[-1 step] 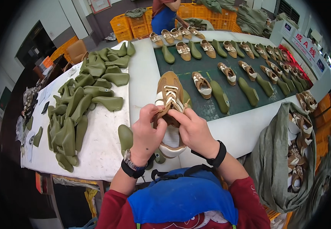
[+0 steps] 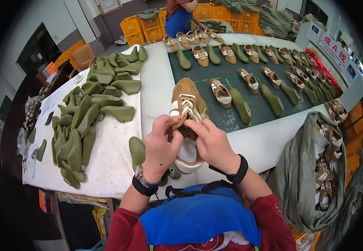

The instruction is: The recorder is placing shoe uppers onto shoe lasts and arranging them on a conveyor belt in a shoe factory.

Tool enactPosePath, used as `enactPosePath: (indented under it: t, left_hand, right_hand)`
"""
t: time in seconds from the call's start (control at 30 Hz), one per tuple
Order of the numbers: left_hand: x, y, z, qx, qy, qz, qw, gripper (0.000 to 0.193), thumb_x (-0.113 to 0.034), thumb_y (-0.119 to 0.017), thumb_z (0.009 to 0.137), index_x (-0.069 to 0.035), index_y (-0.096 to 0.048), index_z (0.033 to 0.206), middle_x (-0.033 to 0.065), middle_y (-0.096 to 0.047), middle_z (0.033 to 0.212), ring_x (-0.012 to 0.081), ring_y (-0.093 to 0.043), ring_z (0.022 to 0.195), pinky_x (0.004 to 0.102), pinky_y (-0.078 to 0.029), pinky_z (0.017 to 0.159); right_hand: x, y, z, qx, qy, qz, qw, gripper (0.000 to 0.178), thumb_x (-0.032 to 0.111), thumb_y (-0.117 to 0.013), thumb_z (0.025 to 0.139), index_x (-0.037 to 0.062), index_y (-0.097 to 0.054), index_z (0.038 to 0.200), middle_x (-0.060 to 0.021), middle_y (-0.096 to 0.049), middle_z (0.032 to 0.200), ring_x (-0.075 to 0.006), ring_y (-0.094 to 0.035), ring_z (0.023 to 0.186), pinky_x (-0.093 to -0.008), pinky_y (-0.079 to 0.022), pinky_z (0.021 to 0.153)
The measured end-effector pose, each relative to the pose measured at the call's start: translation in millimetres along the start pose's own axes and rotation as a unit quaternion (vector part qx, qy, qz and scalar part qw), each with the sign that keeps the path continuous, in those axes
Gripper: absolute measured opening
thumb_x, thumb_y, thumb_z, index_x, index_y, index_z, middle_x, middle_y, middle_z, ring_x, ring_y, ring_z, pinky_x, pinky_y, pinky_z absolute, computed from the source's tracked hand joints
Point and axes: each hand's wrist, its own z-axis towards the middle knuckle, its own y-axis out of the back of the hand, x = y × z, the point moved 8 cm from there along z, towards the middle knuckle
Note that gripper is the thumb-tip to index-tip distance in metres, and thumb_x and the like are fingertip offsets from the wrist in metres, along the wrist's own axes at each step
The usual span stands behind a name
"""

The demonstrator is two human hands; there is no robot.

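A brown sneaker with white stripes and laces (image 2: 185, 100) is held up in front of me, toe pointing away. My left hand (image 2: 161, 142) pinches the left edge of its opening near the tongue. On the opposite edge my right hand (image 2: 215, 144) grips the collar, its thumb and fingers closed by the laces. The white ribbed insole shows between my hands, above the pale heel. Partly hidden behind the shoe is a green shoe last (image 2: 205, 109). Another green last (image 2: 137, 151) lies just left of my left hand.
Many green lasts (image 2: 83, 108) are heaped on the white-covered table at left. Brown sneakers (image 2: 220, 93) and single lasts (image 2: 241, 105) stand in rows on the dark green conveyor belt (image 2: 227, 119). A grey sack of sneakers (image 2: 298, 180) is at right. Someone in a blue apron (image 2: 179, 21) stands beyond.
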Motion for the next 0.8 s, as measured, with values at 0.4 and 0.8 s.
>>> enactPosePath:
  t: [0.4, 0.8]
  left_hand:
    - [40, -16, 20, 0.036, 0.109, -0.169, 0.979, 0.041, 0.014, -0.045, 0.073, 0.000, -0.046, 0.112, 0.0159, -0.058, 0.109, 0.0227, -0.064, 0.090, 0.0273, -0.052, 0.075]
    - [-13, -40, 17, 0.134, -0.139, 0.158, 0.968, 0.019, 0.003, -0.055, 0.067, -0.006, -0.060, 0.084, 0.0120, -0.056, 0.111, 0.0326, -0.055, 0.094, 0.0382, -0.048, 0.078]
  right_hand:
    - [-20, -10, 4, 0.034, 0.032, 0.047, 0.998, 0.028, -0.005, -0.051, 0.072, 0.0082, -0.057, 0.096, -0.0142, -0.049, 0.082, -0.0347, -0.055, 0.069, -0.0408, -0.046, 0.060]
    - [-34, 1, -4, -0.084, -0.028, 0.103, 0.991, 0.030, 0.002, -0.058, 0.076, 0.0062, -0.051, 0.105, -0.0168, -0.059, 0.085, -0.0342, -0.061, 0.072, -0.0374, -0.050, 0.062]
